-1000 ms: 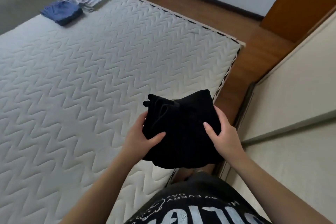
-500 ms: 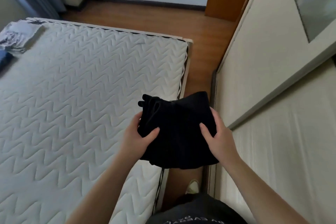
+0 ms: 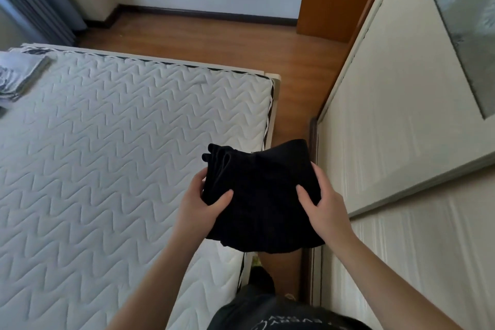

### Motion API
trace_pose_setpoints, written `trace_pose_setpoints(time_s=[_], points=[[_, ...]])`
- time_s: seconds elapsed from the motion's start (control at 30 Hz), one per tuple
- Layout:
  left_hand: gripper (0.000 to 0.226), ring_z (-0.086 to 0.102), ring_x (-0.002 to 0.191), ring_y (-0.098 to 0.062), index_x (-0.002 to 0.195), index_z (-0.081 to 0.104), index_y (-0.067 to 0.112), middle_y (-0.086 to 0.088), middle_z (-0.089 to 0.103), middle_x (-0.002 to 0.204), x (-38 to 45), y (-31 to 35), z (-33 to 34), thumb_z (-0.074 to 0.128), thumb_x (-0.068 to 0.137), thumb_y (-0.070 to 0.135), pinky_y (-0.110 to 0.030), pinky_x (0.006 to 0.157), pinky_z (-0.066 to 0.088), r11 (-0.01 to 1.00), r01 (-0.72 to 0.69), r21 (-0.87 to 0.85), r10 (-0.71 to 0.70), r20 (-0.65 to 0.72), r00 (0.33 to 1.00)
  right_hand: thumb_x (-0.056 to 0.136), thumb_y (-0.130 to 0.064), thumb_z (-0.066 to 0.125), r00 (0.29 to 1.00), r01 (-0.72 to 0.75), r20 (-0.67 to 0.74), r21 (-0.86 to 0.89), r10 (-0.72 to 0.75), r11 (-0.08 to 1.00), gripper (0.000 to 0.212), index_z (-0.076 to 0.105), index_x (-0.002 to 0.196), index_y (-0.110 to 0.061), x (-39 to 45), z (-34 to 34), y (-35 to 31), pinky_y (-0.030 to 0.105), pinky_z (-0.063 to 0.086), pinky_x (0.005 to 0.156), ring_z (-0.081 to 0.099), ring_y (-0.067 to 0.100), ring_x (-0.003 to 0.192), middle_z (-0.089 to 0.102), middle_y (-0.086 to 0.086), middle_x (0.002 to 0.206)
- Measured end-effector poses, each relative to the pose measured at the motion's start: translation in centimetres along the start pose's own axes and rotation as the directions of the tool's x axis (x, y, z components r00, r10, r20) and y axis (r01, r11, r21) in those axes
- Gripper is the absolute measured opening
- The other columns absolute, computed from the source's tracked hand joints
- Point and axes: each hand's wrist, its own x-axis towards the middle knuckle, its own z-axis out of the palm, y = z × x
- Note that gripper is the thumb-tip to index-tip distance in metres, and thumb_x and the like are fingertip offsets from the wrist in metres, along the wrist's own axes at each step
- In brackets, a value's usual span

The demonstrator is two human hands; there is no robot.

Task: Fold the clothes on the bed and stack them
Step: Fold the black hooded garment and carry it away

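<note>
Grey pile: folded pale-grey patterned cloth stack [image 3: 20,75] at the far left corner of the bed, cut off by the frame edge — number of pieces hard to make out.
Bed: white zigzag-quilted mattress [image 3: 120,155], near part cut off at the bottom.
Left hand [image 3: 199,202]: thumb on top of the garment, fingers curled round its left edge; gripping it.
Garment: folded black fabric garment [image 3: 261,195], held in the air over the bed's right edge and the wooden floor [image 3: 214,42] — type unclear; cord-like folds at its upper left.
Right hand [image 3: 325,202]: thumb on top, fingers wrapped round the right edge, fingertips hidden; gripping it.
Wardrobe: cream panelled door [image 3: 401,115], just right.
</note>
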Motion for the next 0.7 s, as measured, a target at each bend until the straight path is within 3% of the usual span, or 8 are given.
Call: trace_pose_setpoints(time_s=[0.17, 0.37, 0.7], points=[[0.051, 0.067, 0.091, 0.003, 0.11, 0.047, 0.065, 0.027, 0.066, 0.103, 6.0, 2.0, -0.7, 0.076, 0.071, 0.049, -0.029, 0.076, 0.057, 0.998, -0.021, -0.062, 0.022, 0.013, 1.0, 0.097, -0.038, 0.054, 1.0, 0.023, -0.02, -0.017, -0.023, 1.0, 0.06, 0.028, 0.15, -0.037, 5.6, -0.2, -2.9, 0.032, 0.049, 0.103, 0.054, 0.004, 0.122, 0.053, -0.015, 0.138], [0.052, 0.065, 0.089, 0.01, 0.102, 0.044, 0.072, 0.034, 0.063, 0.1, 11.8, 4.8, -1.2, 0.078, 0.078, 0.041, -0.01, 0.06, 0.052, 0.997, -0.072, -0.042, 0.073, 0.043, 0.996, 0.097, -0.04, 0.054, 0.996, 0.036, -0.078, -0.06, -0.041, 0.998, 0.06, 0.028, 0.151, -0.035, 10.8, -0.2, -4.8, 0.04, 0.048, 0.105, 0.051, 0.011, 0.127, 0.048, -0.011, 0.145], [0.052, 0.066, 0.089, 0.006, 0.103, 0.044, 0.071, 0.027, 0.066, 0.101, 20.9, 6.8, -0.9, 0.078, 0.079, 0.04, -0.021, 0.073, 0.054, 0.999, -0.047, -0.011, 0.046, -0.015, 0.999, 0.096, -0.043, 0.054, 0.993, 0.105, -0.044, -0.103, -0.11, 0.989, 0.058, 0.032, 0.149, -0.034, 22.5, 0.9, -5.5, 0.035, 0.05, 0.103, 0.054, 0.005, 0.119, 0.052, -0.014, 0.14]])
